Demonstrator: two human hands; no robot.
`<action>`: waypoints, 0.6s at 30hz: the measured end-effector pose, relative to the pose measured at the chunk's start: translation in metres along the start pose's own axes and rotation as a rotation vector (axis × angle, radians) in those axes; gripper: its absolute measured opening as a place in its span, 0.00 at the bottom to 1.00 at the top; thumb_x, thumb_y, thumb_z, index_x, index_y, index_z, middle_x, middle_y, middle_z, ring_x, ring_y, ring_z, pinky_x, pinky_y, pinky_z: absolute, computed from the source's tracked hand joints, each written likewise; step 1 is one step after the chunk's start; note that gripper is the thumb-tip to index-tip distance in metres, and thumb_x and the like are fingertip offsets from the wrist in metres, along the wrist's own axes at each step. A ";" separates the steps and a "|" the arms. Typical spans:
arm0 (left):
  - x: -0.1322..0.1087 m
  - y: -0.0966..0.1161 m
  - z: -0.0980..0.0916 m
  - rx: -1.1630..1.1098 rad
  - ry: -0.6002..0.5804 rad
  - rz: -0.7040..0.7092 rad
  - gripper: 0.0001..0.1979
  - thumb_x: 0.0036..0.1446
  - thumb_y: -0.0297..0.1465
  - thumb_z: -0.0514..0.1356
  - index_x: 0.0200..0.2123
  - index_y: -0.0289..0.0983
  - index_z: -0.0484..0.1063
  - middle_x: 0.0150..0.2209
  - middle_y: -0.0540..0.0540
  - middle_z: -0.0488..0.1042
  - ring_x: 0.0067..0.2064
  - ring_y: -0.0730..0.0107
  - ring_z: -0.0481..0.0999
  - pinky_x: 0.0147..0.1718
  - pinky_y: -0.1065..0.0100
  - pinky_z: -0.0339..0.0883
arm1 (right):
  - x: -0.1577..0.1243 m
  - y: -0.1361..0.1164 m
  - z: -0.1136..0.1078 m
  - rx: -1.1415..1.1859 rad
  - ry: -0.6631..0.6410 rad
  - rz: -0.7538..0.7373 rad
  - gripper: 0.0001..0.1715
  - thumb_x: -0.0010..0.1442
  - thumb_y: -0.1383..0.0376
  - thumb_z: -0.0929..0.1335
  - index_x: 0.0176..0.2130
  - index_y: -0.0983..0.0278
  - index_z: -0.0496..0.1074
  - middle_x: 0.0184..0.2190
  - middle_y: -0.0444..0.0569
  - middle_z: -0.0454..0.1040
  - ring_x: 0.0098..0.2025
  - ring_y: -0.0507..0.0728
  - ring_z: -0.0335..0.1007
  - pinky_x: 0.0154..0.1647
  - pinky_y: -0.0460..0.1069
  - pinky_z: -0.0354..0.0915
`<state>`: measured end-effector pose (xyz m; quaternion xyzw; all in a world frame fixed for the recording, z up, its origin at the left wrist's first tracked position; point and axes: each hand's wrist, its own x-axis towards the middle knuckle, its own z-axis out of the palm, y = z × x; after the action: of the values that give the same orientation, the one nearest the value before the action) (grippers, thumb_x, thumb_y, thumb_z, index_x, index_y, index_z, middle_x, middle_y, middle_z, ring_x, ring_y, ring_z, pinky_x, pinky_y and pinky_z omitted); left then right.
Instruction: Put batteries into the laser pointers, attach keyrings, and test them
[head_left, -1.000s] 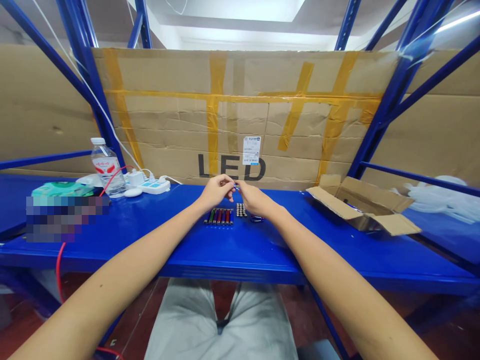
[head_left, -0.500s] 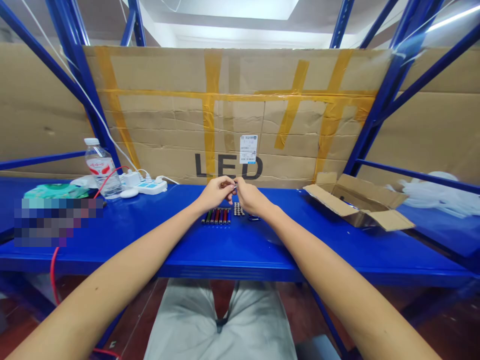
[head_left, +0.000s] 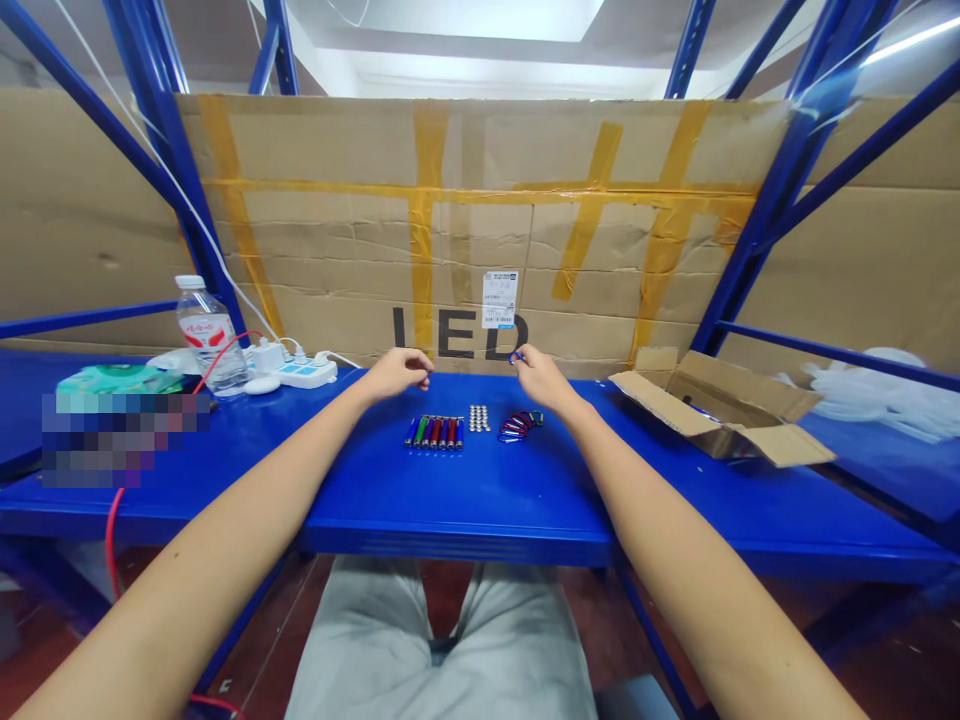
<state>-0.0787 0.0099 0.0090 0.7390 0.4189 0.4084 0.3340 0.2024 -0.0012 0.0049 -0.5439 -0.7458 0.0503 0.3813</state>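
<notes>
My left hand (head_left: 399, 373) is raised above the table with thumb and fingers pinched together; anything between the fingertips is too small to make out. Apart from it, my right hand (head_left: 541, 377) grips a small blue carabiner (head_left: 516, 357) at its fingertips. Below and between the hands lies a row of small metal tube flashlights (head_left: 435, 433) in blue, green and red. Beside them, silver button cells (head_left: 478, 418) are set out in a neat grid. Several coloured carabiners (head_left: 519, 427) lie fanned out under my right hand.
An open cardboard box (head_left: 720, 405) stands at the right on the blue table (head_left: 465, 500). At the left are a water bottle (head_left: 211, 340), a white power strip (head_left: 306, 373) and a green packet (head_left: 120, 382). A large cardboard sheet (head_left: 337, 240) closes off the back.
My hands were together over the button cells and have moved apart, left and right. The carabiners and the cells are now uncovered, and the blue carabiner shows in my right hand.
</notes>
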 end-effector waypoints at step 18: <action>-0.005 -0.013 -0.027 0.471 -0.355 -0.342 0.05 0.36 0.29 0.64 0.22 0.36 0.75 0.23 0.47 0.76 0.28 0.67 0.73 0.26 0.71 0.59 | 0.003 0.029 -0.012 -0.358 -0.164 0.391 0.23 0.56 0.67 0.64 0.49 0.73 0.74 0.48 0.69 0.76 0.49 0.69 0.75 0.42 0.52 0.67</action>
<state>-0.1088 0.0156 0.0087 0.7745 0.5550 0.1036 0.2853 0.2325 0.0086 0.0008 -0.7303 -0.6521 0.0342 0.2004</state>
